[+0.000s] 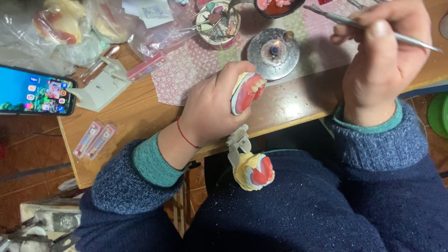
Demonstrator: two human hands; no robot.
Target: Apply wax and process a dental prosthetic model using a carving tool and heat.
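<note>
While the left hand (212,109) clamps the denture model (247,92) just in front of the spirit lamp (273,53), the right hand (382,60), pinching the wax carver (373,29) beside it, should probably warm only the tip.

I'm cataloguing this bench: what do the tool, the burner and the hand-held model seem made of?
Tool in right hand: bare metal, thin, grey sheen. Burner: polished metal, mirror-like dome. Denture model in left hand: probably pink wax with pale teeth on yellowish plaster; matte.
</note>
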